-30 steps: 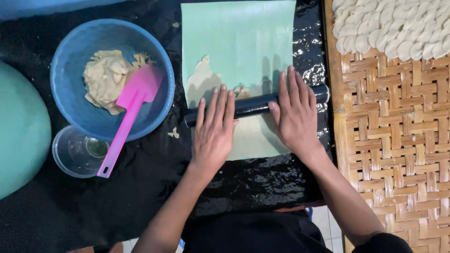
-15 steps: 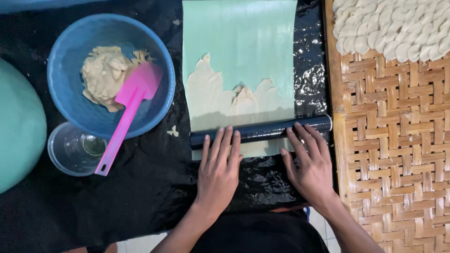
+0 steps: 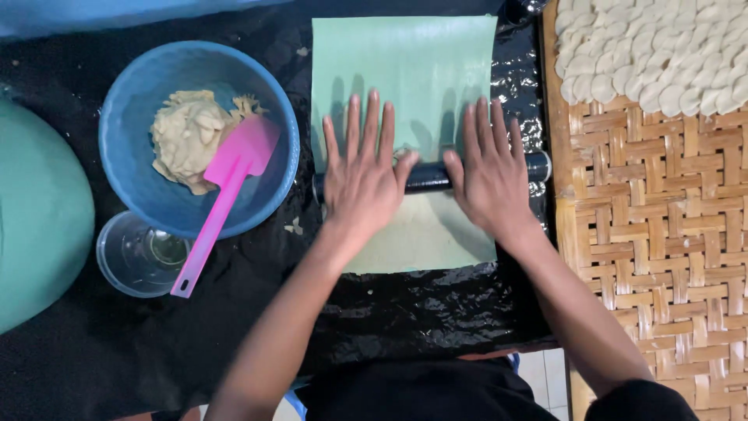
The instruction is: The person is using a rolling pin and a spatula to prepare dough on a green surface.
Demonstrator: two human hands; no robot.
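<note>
A pale green sheet [image 3: 405,62] lies on a black plastic cover [image 3: 421,312]. Across the sheet runs a dark rolling pin [image 3: 427,178]. My left hand [image 3: 365,171] presses flat on the pin's left half, fingers spread and pointing away from me. My right hand [image 3: 491,168] lies flat on the right half in the same way. Thin dough under the sheet is mostly hidden by my hands; a pale patch shows below the pin [image 3: 421,234].
A blue bowl [image 3: 125,132] at left holds a lump of dough [image 3: 187,136] and a pink spatula [image 3: 222,199]. A clear glass bowl [image 3: 128,261] sits below it. A green rounded object [image 3: 39,218] fills the far left. A woven bamboo tray [image 3: 654,234] at right carries several pale shaped pieces [image 3: 654,54].
The pin rolled toward me half a second ago, uncovering flattened dough, and has since rolled away again to mid-sheet. Both hands moved with it.
</note>
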